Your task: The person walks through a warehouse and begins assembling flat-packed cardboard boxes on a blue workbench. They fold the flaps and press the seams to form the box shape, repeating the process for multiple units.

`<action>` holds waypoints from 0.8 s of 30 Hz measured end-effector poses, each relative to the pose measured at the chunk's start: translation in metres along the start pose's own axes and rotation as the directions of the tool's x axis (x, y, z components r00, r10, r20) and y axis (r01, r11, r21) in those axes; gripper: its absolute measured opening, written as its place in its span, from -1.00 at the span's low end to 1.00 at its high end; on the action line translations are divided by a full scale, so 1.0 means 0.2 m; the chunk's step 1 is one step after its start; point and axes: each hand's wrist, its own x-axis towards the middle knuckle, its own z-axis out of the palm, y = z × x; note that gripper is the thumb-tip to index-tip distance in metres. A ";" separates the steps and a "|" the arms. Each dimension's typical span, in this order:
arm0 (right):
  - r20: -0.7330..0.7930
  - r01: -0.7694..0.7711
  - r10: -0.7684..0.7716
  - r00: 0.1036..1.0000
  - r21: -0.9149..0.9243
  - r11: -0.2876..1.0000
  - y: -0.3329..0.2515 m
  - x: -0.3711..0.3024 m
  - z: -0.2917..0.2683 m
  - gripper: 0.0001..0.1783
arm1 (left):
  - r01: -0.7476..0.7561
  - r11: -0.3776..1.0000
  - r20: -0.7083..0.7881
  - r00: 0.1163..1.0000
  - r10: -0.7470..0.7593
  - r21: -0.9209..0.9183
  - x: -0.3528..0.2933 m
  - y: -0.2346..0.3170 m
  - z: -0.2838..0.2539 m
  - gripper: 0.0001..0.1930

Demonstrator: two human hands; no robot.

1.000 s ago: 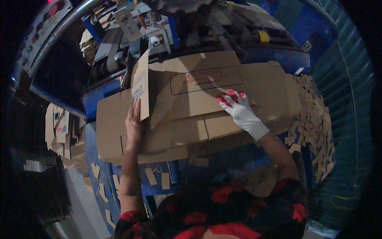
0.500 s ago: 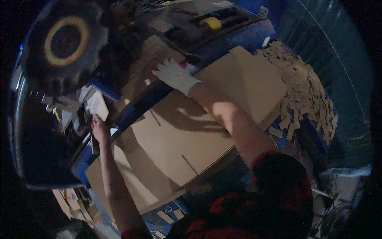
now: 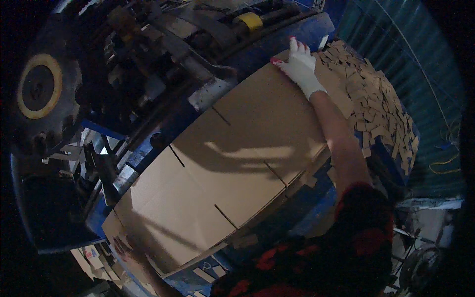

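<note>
A large brown cardboard sheet [image 3: 217,163] with several dark slots cut into its long edges lies slantwise in front of the machine. My right hand [image 3: 302,67], in a white glove with red fingertips, rests at the sheet's far right corner, thumb and fingers spread. At the sheet's near left end is my bare left hand [image 3: 127,249], its fingers apart and laid against the cardboard. The left hand is in shadow. More cardboard edges show under the top sheet along its near side.
Beyond the sheet runs a machine with a blue bed [image 3: 267,44], dark metal arms and a yellow part [image 3: 250,21]. A big toothed wheel [image 3: 39,86] stands at the left. Cardboard scraps [image 3: 373,101] are heaped at the right, beside a green corrugated wall [image 3: 420,44].
My right hand has moved right, from over the machine to the sheet's far corner. My left hand has come down from the machine's left side onto the cardboard. Slots now show along the sheet's far edge.
</note>
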 end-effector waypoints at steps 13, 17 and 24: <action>0.390 -0.165 0.390 0.834 -0.499 0.851 0.83 0.19 0.00 -0.64 | 0.451 0.829 0.294 0.884 -0.364 -0.330 -0.39 -0.57 0.33 -0.32; 0.207 -0.133 0.146 0.967 -0.074 0.988 1.21 -0.04 -0.11 -0.63 | 0.603 0.536 0.456 0.798 -0.394 -0.592 -0.61 -0.94 0.37 -0.40; 0.560 -0.299 0.085 0.824 0.301 0.906 0.81 -0.54 -0.46 -0.34 | 0.446 0.751 0.329 0.890 -0.315 -0.487 -0.53 -0.82 0.07 -0.59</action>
